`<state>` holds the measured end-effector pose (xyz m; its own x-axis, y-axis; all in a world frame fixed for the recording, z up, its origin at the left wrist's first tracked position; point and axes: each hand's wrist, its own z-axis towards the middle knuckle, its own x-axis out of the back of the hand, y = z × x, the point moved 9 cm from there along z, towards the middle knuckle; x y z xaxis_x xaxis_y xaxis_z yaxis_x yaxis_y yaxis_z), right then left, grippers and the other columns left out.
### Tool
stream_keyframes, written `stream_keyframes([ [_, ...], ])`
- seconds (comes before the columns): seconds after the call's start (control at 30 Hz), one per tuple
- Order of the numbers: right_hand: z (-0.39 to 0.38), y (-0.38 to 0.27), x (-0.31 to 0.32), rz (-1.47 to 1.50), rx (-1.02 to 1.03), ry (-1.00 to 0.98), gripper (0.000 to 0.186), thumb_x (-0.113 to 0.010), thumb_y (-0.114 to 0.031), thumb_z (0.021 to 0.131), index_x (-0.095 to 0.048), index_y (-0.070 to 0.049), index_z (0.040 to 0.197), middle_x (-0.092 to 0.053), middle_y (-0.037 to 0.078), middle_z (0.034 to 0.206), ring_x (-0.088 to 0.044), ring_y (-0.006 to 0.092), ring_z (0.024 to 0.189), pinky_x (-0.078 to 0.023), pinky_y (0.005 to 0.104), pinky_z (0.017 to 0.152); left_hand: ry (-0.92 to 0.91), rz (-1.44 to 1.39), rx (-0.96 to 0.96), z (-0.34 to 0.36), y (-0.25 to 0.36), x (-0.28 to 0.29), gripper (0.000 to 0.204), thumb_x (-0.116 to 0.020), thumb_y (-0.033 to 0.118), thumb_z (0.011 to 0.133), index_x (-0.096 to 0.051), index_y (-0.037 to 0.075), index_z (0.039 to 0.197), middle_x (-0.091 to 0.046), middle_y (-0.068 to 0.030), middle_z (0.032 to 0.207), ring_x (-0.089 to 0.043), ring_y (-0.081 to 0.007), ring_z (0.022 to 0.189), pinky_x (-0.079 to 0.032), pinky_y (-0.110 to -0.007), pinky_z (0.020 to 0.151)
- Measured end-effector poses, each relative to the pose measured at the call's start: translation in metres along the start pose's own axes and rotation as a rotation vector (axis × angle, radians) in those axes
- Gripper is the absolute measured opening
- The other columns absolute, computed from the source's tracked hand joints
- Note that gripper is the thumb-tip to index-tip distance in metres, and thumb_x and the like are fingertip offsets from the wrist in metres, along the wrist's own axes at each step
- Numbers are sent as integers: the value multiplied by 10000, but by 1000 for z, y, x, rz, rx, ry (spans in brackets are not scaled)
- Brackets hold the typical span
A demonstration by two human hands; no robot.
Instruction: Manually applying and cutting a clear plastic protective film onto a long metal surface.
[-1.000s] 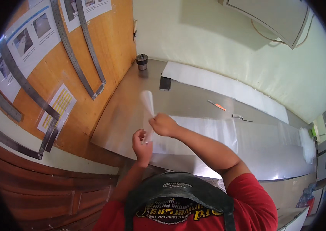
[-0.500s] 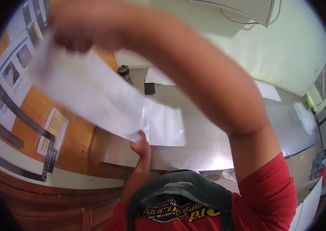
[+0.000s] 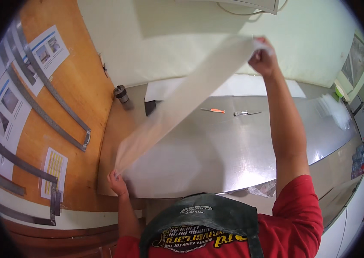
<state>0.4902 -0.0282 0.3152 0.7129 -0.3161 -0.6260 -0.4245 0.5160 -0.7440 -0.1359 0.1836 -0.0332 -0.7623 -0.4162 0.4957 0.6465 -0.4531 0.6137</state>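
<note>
A long, thin, translucent white plastic sheet (image 3: 190, 92) is stretched slantwise above a steel table (image 3: 182, 167). Its far right end is bunched in my right hand (image 3: 262, 60), raised high with the fingers closed around it. The gathered near left end is pinched in my left hand (image 3: 117, 184), low by the table's left front edge. Whether the sheet is a single layer or a bag cannot be made out. Behind it on the table lie an orange-handled tool (image 3: 214, 110) and a small knife (image 3: 244, 113), both untouched.
White sheets (image 3: 229, 88) lie along the wall side. A dark cylindrical container (image 3: 121, 93) and a black object (image 3: 150, 107) sit at the back left. Clear plastic (image 3: 335, 112) is piled at the right end. Metal squares (image 3: 48, 94) hang on the left wooden panel.
My right hand has swung from the upper left across to the upper right, drawing the sheet's end along. My left hand has moved left and slightly down, still holding the sheet.
</note>
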Motion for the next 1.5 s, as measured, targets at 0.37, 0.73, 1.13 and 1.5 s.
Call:
stream_keyframes([
  [0.37,-98,117,243,-258,-314,38,157,-557,-241,864,-524,-135,754,-492,24,629,-432,133,483,-364,268,447,-281,339,-235,1,-8,7,164,-619,21,840,-627,55,1000,-603,-146,995,-592,-328,957,-497,-398,805],
  [0.73,-213,216,349,-1266,-928,191,344,-603,-292,831,-640,22,695,-600,161,605,-591,281,520,-491,385,519,-210,327,-124,2,-43,19,128,-570,46,876,-648,25,974,-628,-166,965,-597,-344,920,-492,-410,806],
  [1.13,-225,191,291,-1764,-545,572,383,-727,-243,777,-585,-20,1054,-664,216,1005,-638,383,942,-505,450,805,-143,-129,474,-8,-117,27,254,-539,-11,877,-601,-3,1123,-644,-115,1072,-620,-204,977,-496,-313,859],
  [1.5,-232,195,292,-1884,-417,639,325,-709,-208,795,-573,-15,1017,-648,195,1008,-622,376,957,-488,451,819,-528,-604,646,-7,-125,20,272,-560,6,885,-567,-54,1151,-617,-132,1138,-604,-199,1032,-513,-309,854],
])
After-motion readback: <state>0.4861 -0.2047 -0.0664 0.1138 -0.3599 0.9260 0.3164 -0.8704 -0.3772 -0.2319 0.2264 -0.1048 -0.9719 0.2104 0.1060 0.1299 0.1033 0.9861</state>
